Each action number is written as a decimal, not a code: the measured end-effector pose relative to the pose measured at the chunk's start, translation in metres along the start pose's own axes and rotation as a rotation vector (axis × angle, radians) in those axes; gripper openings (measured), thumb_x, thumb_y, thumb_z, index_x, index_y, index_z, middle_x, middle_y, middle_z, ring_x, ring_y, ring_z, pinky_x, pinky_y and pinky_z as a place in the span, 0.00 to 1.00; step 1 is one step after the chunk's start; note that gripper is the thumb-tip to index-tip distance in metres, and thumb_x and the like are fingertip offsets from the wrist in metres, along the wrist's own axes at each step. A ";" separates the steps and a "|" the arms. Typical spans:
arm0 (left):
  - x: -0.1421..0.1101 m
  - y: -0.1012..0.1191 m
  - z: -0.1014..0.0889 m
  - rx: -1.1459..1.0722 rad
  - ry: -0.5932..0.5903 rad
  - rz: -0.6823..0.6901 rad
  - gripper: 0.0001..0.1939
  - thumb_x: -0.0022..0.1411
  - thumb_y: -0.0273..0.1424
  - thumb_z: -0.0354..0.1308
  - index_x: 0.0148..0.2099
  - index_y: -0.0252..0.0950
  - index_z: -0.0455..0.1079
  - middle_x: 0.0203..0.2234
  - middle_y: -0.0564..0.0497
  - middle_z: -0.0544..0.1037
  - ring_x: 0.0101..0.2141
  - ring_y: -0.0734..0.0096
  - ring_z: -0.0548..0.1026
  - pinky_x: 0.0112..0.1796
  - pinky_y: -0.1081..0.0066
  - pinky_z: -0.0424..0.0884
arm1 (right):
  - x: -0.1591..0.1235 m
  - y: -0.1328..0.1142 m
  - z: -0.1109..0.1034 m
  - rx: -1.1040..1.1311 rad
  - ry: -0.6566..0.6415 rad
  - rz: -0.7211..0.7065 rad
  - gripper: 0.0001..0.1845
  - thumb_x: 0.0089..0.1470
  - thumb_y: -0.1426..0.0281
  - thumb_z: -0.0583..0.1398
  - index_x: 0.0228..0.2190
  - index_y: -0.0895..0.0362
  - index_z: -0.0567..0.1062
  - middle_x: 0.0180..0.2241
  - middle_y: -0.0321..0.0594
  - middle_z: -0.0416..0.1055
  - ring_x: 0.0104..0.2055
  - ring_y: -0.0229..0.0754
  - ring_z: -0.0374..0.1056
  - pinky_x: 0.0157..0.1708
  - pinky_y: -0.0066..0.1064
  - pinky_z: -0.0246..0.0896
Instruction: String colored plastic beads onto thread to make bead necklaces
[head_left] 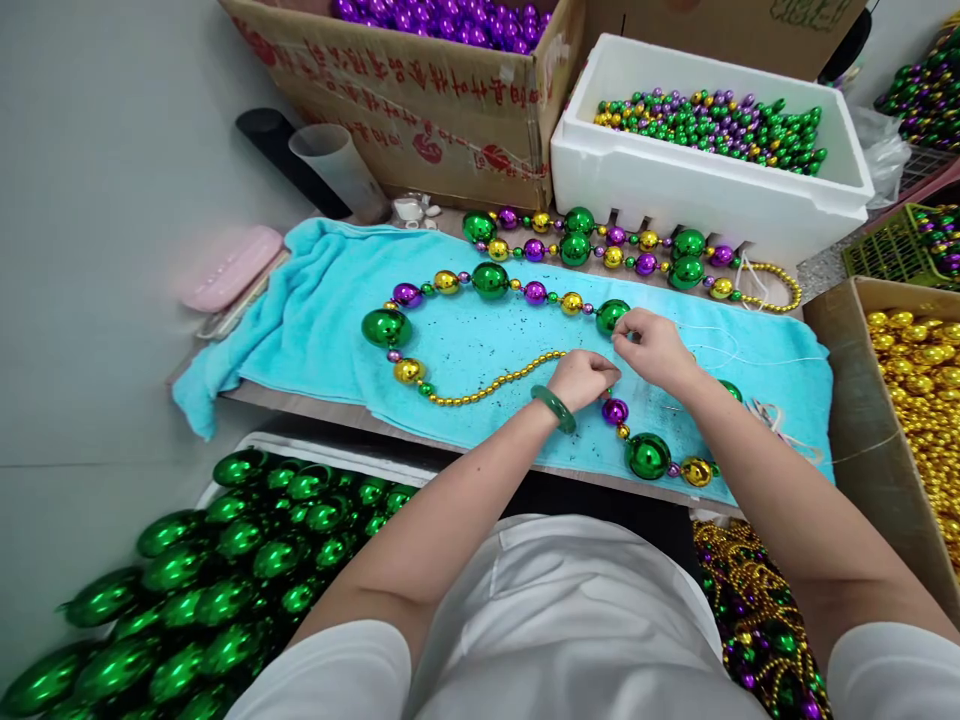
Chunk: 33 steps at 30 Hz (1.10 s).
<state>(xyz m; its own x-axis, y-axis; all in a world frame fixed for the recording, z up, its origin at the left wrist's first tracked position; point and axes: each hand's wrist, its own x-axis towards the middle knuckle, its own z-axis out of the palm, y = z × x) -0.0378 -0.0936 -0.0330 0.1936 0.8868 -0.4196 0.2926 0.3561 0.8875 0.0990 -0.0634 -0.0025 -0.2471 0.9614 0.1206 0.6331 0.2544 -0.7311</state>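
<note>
A bead necklace of green, purple and gold beads lies curved on the turquoise towel. My left hand, with a green bangle at the wrist, is closed in a pinch at a bead strand. That strand runs down from its fingertips to a large green bead. A string of small gold beads leads up to the same hand. My right hand is pinched shut beside a large green bead; what its fingertips hold is hidden. Thin clear thread trails to its right.
Another bead necklace lies along the towel's back edge. Behind stand a cardboard box of purple beads and a white foam box of mixed beads. Gold beads fill a box at right. Large green beads fill a tray at lower left.
</note>
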 end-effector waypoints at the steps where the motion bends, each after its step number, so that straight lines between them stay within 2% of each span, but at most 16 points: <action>1: 0.000 0.000 -0.001 -0.038 0.003 -0.020 0.03 0.49 0.26 0.60 0.26 0.32 0.74 0.19 0.50 0.74 0.18 0.74 0.71 0.18 0.76 0.62 | 0.001 0.000 0.001 -0.002 -0.015 0.009 0.05 0.44 0.76 0.57 0.21 0.57 0.70 0.28 0.39 0.69 0.33 0.41 0.63 0.37 0.33 0.57; 3: -0.001 0.000 -0.003 -0.170 0.003 -0.089 0.05 0.51 0.28 0.60 0.25 0.31 0.72 0.19 0.49 0.74 0.18 0.75 0.71 0.17 0.78 0.60 | -0.002 -0.001 0.003 0.017 -0.043 0.045 0.06 0.45 0.76 0.58 0.28 0.57 0.74 0.32 0.40 0.72 0.33 0.41 0.65 0.38 0.34 0.58; 7: -0.003 0.001 -0.008 -0.403 -0.030 -0.186 0.04 0.51 0.26 0.60 0.27 0.30 0.71 0.19 0.50 0.73 0.18 0.78 0.71 0.16 0.80 0.59 | -0.016 -0.006 0.011 -0.013 -0.158 0.106 0.23 0.47 0.77 0.57 0.47 0.59 0.72 0.42 0.44 0.74 0.35 0.40 0.68 0.38 0.33 0.61; 12: -0.003 0.001 -0.011 -0.433 -0.028 -0.176 0.03 0.51 0.24 0.57 0.29 0.30 0.71 0.20 0.51 0.73 0.17 0.78 0.71 0.16 0.79 0.61 | -0.029 -0.013 0.019 -0.201 -0.226 0.129 0.27 0.49 0.77 0.55 0.53 0.60 0.67 0.44 0.47 0.74 0.35 0.43 0.70 0.36 0.33 0.62; 14: -0.003 0.002 -0.012 -0.448 -0.021 -0.183 0.04 0.51 0.25 0.56 0.28 0.30 0.72 0.19 0.51 0.72 0.16 0.79 0.69 0.16 0.79 0.62 | -0.032 -0.014 0.023 -0.279 -0.226 0.097 0.27 0.50 0.76 0.56 0.53 0.59 0.66 0.43 0.47 0.74 0.38 0.45 0.70 0.37 0.33 0.62; 17: -0.003 0.002 -0.012 -0.464 -0.031 -0.188 0.04 0.51 0.25 0.56 0.27 0.30 0.71 0.17 0.51 0.71 0.15 0.79 0.68 0.16 0.78 0.63 | -0.037 -0.014 0.028 -0.414 -0.181 0.028 0.20 0.54 0.74 0.54 0.50 0.60 0.66 0.43 0.49 0.72 0.42 0.48 0.68 0.38 0.34 0.60; 20: -0.004 0.003 -0.012 -0.497 -0.016 -0.171 0.04 0.49 0.24 0.57 0.23 0.30 0.68 0.16 0.52 0.70 0.15 0.79 0.67 0.16 0.78 0.63 | -0.042 -0.014 0.032 -0.570 -0.131 -0.059 0.15 0.57 0.73 0.51 0.46 0.62 0.67 0.40 0.50 0.72 0.41 0.49 0.66 0.37 0.35 0.57; 24: -0.007 0.005 -0.012 -0.555 0.026 -0.140 0.05 0.46 0.25 0.60 0.22 0.30 0.67 0.17 0.52 0.69 0.16 0.77 0.69 0.15 0.78 0.62 | -0.042 -0.011 0.034 -0.739 -0.079 -0.174 0.13 0.60 0.72 0.48 0.42 0.61 0.69 0.35 0.49 0.70 0.38 0.49 0.63 0.35 0.35 0.51; 29: -0.003 0.001 -0.013 -0.660 0.034 -0.157 0.05 0.47 0.25 0.60 0.24 0.30 0.67 0.18 0.52 0.70 0.16 0.76 0.69 0.15 0.77 0.61 | -0.042 -0.005 0.032 -0.796 -0.067 -0.243 0.14 0.62 0.70 0.48 0.37 0.59 0.73 0.31 0.47 0.69 0.35 0.47 0.61 0.31 0.34 0.46; 33: -0.001 -0.003 -0.017 -0.743 -0.028 -0.194 0.03 0.51 0.25 0.56 0.30 0.28 0.69 0.19 0.49 0.71 0.18 0.75 0.71 0.17 0.77 0.63 | -0.043 -0.003 0.029 -0.754 -0.105 -0.263 0.16 0.61 0.69 0.49 0.42 0.58 0.75 0.32 0.47 0.72 0.36 0.46 0.63 0.31 0.34 0.46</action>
<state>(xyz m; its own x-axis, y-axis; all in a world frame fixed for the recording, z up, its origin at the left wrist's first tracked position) -0.0552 -0.0905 -0.0321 0.2297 0.7840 -0.5767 -0.3807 0.6177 0.6881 0.0860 -0.1085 -0.0252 -0.5012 0.8548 0.1348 0.8599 0.5094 -0.0330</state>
